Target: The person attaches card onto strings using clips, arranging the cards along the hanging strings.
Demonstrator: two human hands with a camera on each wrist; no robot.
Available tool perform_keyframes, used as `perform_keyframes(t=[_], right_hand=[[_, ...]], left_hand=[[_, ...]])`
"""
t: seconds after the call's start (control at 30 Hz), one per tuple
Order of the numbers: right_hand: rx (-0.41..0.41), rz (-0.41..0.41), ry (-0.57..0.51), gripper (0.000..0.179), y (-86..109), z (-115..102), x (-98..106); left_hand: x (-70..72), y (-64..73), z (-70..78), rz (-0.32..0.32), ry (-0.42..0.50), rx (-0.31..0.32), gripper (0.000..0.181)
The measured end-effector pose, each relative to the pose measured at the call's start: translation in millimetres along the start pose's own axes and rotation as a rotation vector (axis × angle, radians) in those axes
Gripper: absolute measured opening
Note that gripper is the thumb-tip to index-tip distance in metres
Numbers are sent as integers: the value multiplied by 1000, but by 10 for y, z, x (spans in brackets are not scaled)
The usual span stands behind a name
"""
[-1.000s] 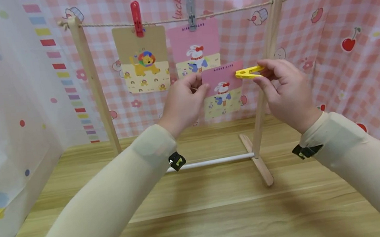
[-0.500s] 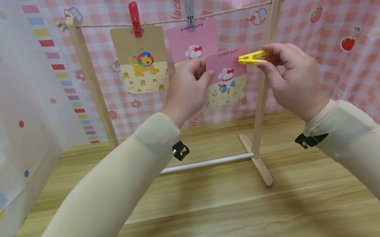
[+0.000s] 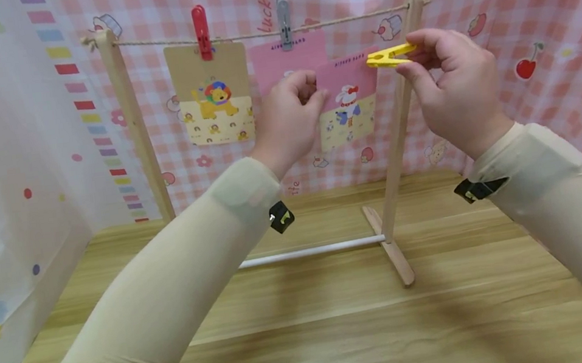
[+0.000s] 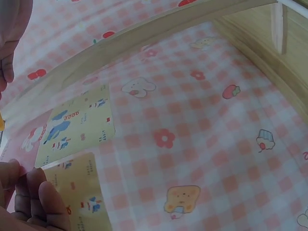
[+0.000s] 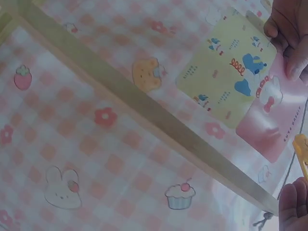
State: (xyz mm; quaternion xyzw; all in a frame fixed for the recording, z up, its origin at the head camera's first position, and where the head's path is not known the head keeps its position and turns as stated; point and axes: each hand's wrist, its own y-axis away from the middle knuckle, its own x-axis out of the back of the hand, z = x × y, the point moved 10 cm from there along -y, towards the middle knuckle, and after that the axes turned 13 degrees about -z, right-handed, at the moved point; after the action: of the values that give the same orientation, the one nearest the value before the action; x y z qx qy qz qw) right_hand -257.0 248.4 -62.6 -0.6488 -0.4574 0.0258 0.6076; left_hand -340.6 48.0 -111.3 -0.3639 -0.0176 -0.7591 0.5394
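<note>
My left hand (image 3: 288,117) pinches the left edge of a pink-and-yellow rabbit card (image 3: 349,100), held upright just below the string (image 3: 347,19). In the right wrist view the same card (image 5: 226,72) shows its printed face. A yellow clothespin (image 3: 387,57) is pinched by its handles between thumb and fingers of my right hand (image 3: 458,89). Its tip overlaps the card's upper right corner in the head view. Behind my left hand hangs a matching pink card (image 3: 266,59) under a grey clothespin (image 3: 284,20), its lower part hidden.
A red clothespin (image 3: 201,31) holds a brown lion card (image 3: 209,88) on the string's left part. Wooden posts (image 3: 133,116) carry the string at both ends. A white rod (image 3: 311,252) runs low above the wooden table (image 3: 311,338). Checked cloth hangs behind.
Both hands have risen toward the string and shifted slightly right, carrying the rabbit card and the yellow clothespin. The hanging cards stay on the string.
</note>
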Motion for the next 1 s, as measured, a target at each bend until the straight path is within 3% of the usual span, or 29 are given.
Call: perform_keyframes(t=[0.17,0.57,1.0], right_hand=[[-12,8,28,34,-129,-37,93],[80,42,141,28,-487,-204,259],[70,-138,340,31,-740,-222,153]], left_hand=[[-8,-32,87,9,27,9,21],[0,-103,237,33,67,20,28],[-31,-166,257,50,67,47,29]])
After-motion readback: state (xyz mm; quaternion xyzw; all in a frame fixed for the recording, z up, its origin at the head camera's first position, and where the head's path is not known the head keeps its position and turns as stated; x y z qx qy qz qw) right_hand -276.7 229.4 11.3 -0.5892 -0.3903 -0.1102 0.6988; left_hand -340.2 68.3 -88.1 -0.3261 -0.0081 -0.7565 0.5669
